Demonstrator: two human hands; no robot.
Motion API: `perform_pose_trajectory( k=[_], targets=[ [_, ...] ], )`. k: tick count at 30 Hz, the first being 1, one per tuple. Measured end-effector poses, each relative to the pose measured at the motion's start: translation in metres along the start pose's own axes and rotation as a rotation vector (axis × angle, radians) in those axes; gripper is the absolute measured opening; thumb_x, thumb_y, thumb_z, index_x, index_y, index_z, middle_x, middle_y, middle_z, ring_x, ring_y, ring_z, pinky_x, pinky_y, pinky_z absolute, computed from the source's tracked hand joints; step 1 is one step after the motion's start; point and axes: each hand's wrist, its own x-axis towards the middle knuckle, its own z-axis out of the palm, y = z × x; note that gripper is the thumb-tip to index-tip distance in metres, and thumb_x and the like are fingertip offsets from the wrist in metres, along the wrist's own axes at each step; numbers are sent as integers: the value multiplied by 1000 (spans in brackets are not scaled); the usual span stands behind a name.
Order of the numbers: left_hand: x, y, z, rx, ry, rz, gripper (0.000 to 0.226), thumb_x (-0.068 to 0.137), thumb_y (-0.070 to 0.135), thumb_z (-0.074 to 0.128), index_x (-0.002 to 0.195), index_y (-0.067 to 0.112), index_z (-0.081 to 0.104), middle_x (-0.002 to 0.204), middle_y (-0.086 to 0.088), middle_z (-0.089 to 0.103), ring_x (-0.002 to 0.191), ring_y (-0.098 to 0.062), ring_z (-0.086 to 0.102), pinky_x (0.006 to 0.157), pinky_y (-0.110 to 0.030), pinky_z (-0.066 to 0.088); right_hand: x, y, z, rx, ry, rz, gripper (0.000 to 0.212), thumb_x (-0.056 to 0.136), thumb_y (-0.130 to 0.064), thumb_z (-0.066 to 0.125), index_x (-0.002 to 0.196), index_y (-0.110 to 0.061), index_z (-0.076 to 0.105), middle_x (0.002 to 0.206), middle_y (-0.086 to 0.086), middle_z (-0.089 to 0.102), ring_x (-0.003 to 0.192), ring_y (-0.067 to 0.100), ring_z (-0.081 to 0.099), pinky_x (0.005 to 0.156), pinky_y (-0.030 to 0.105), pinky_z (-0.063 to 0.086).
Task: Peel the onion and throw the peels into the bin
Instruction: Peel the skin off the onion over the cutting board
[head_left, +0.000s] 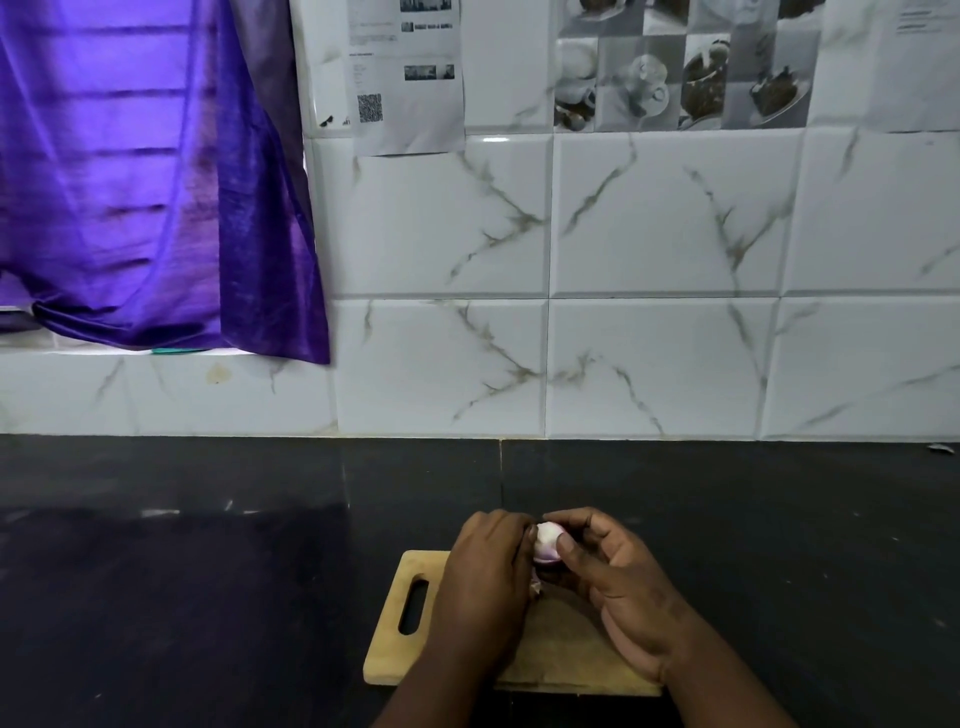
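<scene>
A small onion (546, 541), pale white with a purple tinge, is held between both hands above a wooden cutting board (400, 660). My left hand (485, 577) wraps it from the left, fingers curled against its side. My right hand (613, 577) grips it from the right, thumb pressed on its front. A scrap of purple peel (535, 584) hangs under the onion by my left fingers. Most of the onion is hidden by my fingers. No bin is in view.
The board lies on a black stone counter (208, 571) that runs left and right. A white marble-patterned tiled wall (649, 338) stands behind it. A purple curtain (156, 182) hangs at the upper left. Papers (405, 78) are stuck on the wall.
</scene>
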Motion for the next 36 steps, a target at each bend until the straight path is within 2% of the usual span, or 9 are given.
perform_pose_trajectory(
  k=[2, 5, 8, 11, 15, 19, 25, 30, 36],
  targets=[
    [0, 2, 0, -5, -39, -5, 61, 87, 57, 24, 119, 27, 67, 113, 11, 66, 102, -4, 53, 81, -9, 38, 0, 0, 0, 1, -4, -1, 35, 84, -12, 72, 117, -1, 70, 118, 22, 75, 102, 30, 75, 86, 38, 61],
    [-1, 2, 0, 8, -77, -19, 73, 80, 59, 15, 120, 25, 66, 117, 9, 65, 106, -6, 54, 83, -9, 36, 0, 0, 0, 5, -5, -2, 34, 84, -11, 73, 116, 0, 71, 117, 23, 75, 102, 30, 75, 85, 38, 61],
    [0, 1, -1, 16, -55, -15, 47, 94, 50, 35, 116, 23, 67, 109, 12, 62, 101, -6, 53, 80, -10, 37, -1, 1, -1, 11, -16, -16, 33, 84, -9, 72, 115, 1, 71, 118, 24, 74, 102, 31, 74, 85, 38, 61],
    [1, -1, -1, -46, 26, -54, 13, 104, 22, 55, 106, 25, 67, 97, 18, 58, 89, 1, 51, 74, -10, 39, -1, 2, 0, 30, -28, -29, 32, 85, -6, 69, 115, 2, 71, 119, 24, 74, 103, 32, 73, 85, 38, 62],
    [0, -4, 2, -93, 118, -107, 19, 105, 18, 54, 94, 29, 63, 88, 17, 60, 87, 0, 54, 70, -12, 41, 0, 3, 2, 66, -49, -15, 31, 84, -4, 69, 115, 1, 72, 120, 26, 73, 105, 33, 72, 88, 40, 63],
    [3, -12, 5, -79, 190, -234, 22, 104, 19, 53, 88, 28, 64, 85, 13, 62, 85, -6, 56, 69, -23, 43, 0, -1, 0, 178, -64, -10, 38, 80, -9, 73, 116, 3, 70, 121, 27, 73, 106, 38, 72, 84, 41, 65],
    [-2, -7, 3, 73, 74, -94, 20, 92, 32, 61, 106, 35, 75, 104, 19, 65, 101, -3, 53, 91, -25, 46, 4, 2, -2, 175, -31, 23, 40, 86, -11, 70, 126, -4, 69, 128, 19, 72, 116, 30, 72, 90, 37, 63],
    [-1, -6, 3, -39, 72, -61, 40, 93, 56, 41, 98, 33, 74, 95, 21, 63, 94, 3, 53, 82, -25, 48, 3, 0, 0, 95, 18, -9, 36, 87, -12, 70, 121, -5, 71, 125, 18, 74, 111, 32, 72, 96, 47, 57],
    [-2, -7, 3, -102, 110, -55, 27, 97, 49, 46, 93, 31, 65, 89, 17, 60, 90, -2, 54, 72, -21, 44, 2, 0, 2, 18, 38, -35, 33, 79, -6, 84, 110, -9, 75, 121, 21, 74, 111, 35, 71, 97, 48, 57]
  ],
)
